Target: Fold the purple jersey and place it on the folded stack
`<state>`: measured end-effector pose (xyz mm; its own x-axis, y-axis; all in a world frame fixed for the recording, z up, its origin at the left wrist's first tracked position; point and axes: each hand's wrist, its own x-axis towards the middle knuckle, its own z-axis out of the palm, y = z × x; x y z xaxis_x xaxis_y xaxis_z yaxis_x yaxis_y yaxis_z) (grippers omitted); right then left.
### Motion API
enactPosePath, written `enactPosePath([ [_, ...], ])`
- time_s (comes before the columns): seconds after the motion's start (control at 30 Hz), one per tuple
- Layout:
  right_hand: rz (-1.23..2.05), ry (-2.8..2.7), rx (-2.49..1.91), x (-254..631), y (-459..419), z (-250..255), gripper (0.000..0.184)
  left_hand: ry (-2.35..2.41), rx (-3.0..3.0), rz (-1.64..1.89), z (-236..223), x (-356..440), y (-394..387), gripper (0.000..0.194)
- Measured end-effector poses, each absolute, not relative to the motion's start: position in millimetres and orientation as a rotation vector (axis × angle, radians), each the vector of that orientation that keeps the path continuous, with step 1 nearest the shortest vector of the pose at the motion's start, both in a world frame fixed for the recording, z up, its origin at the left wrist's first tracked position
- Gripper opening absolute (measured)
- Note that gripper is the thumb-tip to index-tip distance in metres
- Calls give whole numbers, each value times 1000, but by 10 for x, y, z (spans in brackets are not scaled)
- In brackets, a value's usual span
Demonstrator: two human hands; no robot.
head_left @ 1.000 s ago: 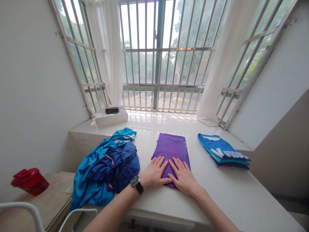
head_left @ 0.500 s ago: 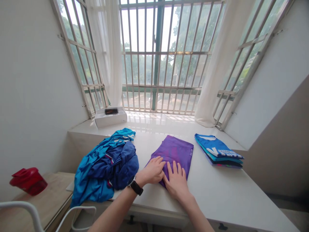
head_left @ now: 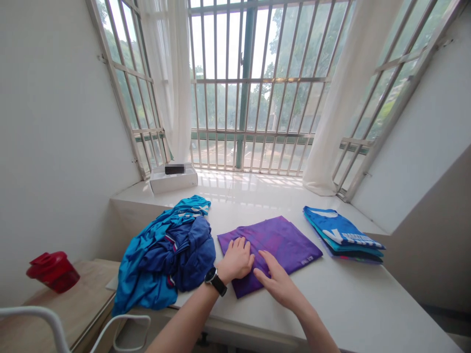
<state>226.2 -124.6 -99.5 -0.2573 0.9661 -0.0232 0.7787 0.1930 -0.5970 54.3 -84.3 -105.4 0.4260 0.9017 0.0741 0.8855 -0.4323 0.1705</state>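
One purple garment (head_left: 290, 242) lies folded flat on the white ledge (head_left: 368, 309), just right of the blue heap and with small pale print near its right corner. A second ago it sat as a narrow upright strip; now it is spread wider and lies crosswise, its longer side running left to right.

Two bare hands are on it, close together but not touching. The left hand (head_left: 238, 260) presses flat on the cloth with its fingers spread, and a black watch (head_left: 215, 281) sits on that wrist. The right hand (head_left: 277, 287) has moved nearer the garment's lower edge, resting on the cloth with its fingers slanted, and neither hand is clamped.

To the left, touching distance from the cloth, is one loose heap of blue garments (head_left: 169, 255), at least two shades. To the right is one stack of folded blue shirts (head_left: 342, 235), at least three layers. One white box (head_left: 172, 182) stands on the ledge before the barred window, and one red container (head_left: 53, 271) sits on a wooden side table (head_left: 79, 289).
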Motion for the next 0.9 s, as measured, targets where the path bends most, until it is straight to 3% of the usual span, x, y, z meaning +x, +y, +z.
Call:
enactPosePath([
  [0.17, 264, -2034, -1760, 2990, -816, -1001, 49, 1508, 2569, 198, -1161, 533, -664, 74],
  [0.33, 27, -2096, -2133, 3440, -738, -1192, 58, 1411, 2616, 142, -1136, 454, -429, 71],
  [0.57, -35, -2245, -2194, 3253, -1062, -1011, 62, 1677, 2566, 191, -946, 583, -335, 73],
  [0.7, -37, -2305, -2193, 3130, -1229, -827, 51, 1903, 2480, 204, -877, 643, -446, 44],
  [0.77, 69, -2306, -2175, 3069, -1317, -770, 47, 1918, 2468, 173, -847, 631, -450, 39],
  [0.9, 325, -2370, -2030, 2869, -1512, -706, 40, 1916, 2442, 156, -804, 606, -334, 54],
])
